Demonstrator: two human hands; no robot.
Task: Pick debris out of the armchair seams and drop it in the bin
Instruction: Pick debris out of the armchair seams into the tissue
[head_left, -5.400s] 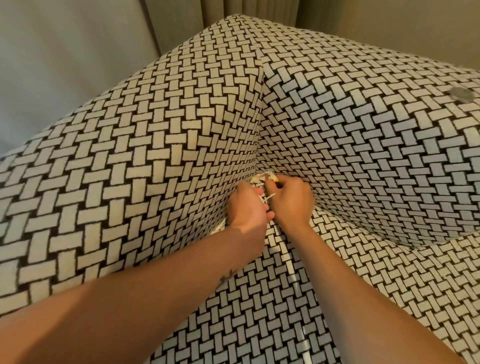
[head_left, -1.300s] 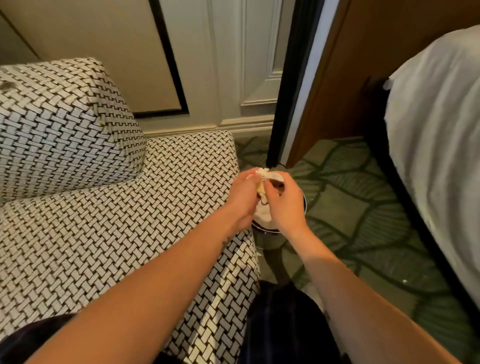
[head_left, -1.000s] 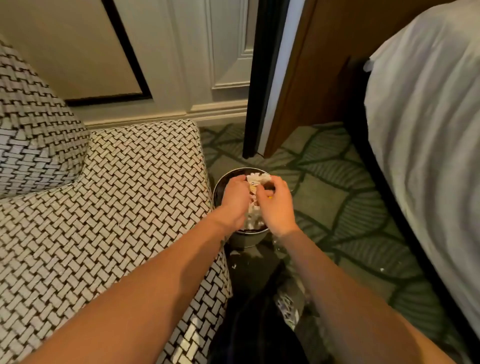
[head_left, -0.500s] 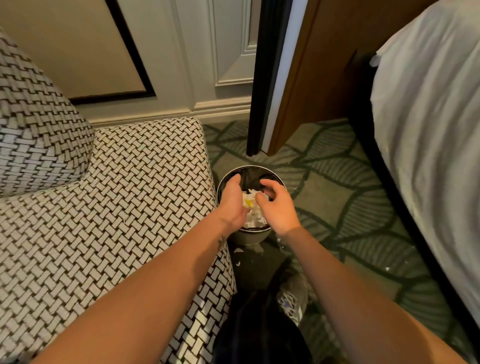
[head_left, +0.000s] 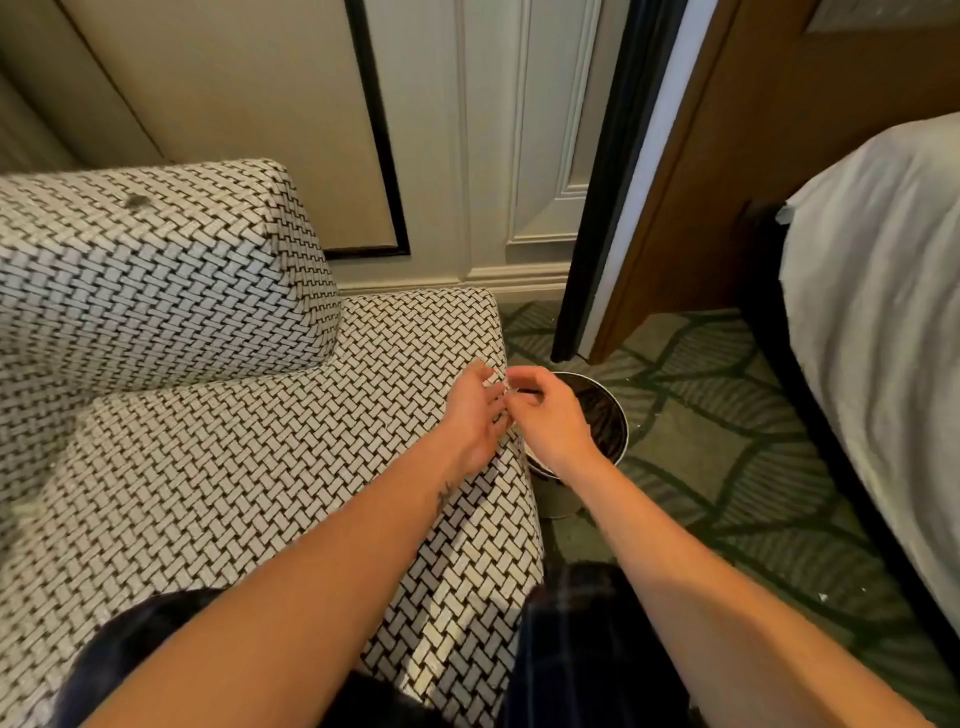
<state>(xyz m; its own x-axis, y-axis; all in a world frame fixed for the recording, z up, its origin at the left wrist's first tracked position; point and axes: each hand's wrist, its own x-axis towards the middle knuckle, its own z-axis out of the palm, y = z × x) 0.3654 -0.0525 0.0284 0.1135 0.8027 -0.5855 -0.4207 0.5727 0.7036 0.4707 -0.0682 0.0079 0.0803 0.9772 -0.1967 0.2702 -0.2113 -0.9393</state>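
Observation:
The armchair seat (head_left: 249, 467) has a black-and-white woven cover and fills the left and middle. Its armrest (head_left: 156, 280) rises at the left, with a small grey round spot (head_left: 136, 200) on top. A round bin (head_left: 605, 415) with a dark liner stands on the carpet against the seat's right edge. My left hand (head_left: 475, 415) hovers over that edge, fingers apart and empty. Over the bin's left rim, my right hand (head_left: 548, 423) is loosely curled, its fingertips meeting the left hand's. I see nothing held in it. The hand hides most of the bin's contents.
A bed with a white sheet (head_left: 883, 332) runs down the right side. A wooden door (head_left: 753, 156) and a panelled wall (head_left: 498, 156) stand behind. Small white scraps (head_left: 822, 596) lie on the green patterned carpet (head_left: 727, 467). My knees in dark cloth (head_left: 587, 649) are at the bottom.
Both hands lowered the paper debris into the bin and let it go. They have since lifted out empty and shifted left toward the seat edge.

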